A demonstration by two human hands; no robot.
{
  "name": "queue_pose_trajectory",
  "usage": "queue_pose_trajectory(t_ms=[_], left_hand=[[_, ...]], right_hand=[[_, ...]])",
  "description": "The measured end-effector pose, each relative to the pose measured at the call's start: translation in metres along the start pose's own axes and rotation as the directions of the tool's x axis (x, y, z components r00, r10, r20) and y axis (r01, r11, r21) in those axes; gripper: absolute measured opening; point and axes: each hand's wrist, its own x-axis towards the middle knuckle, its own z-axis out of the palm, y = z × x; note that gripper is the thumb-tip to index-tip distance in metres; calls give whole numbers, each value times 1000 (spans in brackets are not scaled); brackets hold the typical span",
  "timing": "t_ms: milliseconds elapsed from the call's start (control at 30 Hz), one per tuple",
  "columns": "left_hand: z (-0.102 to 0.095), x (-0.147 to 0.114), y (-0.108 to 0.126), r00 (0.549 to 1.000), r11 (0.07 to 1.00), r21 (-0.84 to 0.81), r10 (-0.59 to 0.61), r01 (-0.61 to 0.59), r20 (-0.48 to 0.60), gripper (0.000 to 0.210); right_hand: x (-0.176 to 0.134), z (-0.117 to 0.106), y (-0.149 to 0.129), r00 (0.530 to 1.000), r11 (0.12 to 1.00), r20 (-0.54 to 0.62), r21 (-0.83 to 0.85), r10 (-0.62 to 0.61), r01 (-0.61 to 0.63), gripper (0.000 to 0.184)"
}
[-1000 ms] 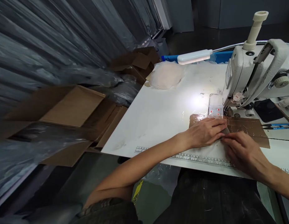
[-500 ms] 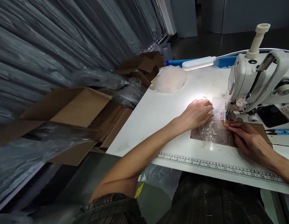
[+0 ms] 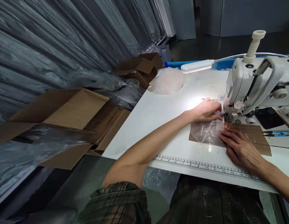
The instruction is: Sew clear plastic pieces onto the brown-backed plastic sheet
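Beside the needle of a white sewing machine [image 3: 239, 82], my left hand [image 3: 208, 110] pinches the edge of a thin, see-through piece of material [image 3: 208, 130] between thumb and fingers. This sheer piece is crinkled and shiny, and spreads over a brown sheet [image 3: 258, 137] on the machine bed. My right hand [image 3: 242, 151] lies palm down on the brown sheet, fingers stretched toward the sheer piece's right edge. Just above its fingertips shows a small white tag with a red mark [image 3: 225, 126]. My left hand hides part of the material near the needle.
A lamp [image 3: 197, 66] lights the white table [image 3: 163, 124], which has a printed ruler [image 3: 200, 166] along its front. A pale fabric pile [image 3: 169, 81] lies at the back left. Blue thread snips [image 3: 278, 133] and a black phone-like object [image 3: 269, 118] are at right. Cardboard boxes [image 3: 76, 109] stand left.
My left hand has moved right, closer to the needle, and now covers the spot where red marks showed. My right hand has shifted left and flattened onto the brown sheet. The view has tilted slightly.
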Motion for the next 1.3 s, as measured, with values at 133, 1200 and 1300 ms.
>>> queue_pose_trajectory(t_ms=[133, 1200, 1300], left_hand=[[-1, 6, -12, 987, 959, 266, -61, 99, -150, 42], [30, -59, 45, 884, 947, 128, 322, -296, -338, 21], [29, -59, 47, 878, 931, 213, 353, -296, -322, 19]], right_hand=[[-2, 1, 1, 999, 998, -5, -55, 39, -39, 45], [4, -20, 6, 999, 976, -14, 211, 47, -43, 28], [13, -31, 17, 994, 950, 1, 296, 108, -103, 28]])
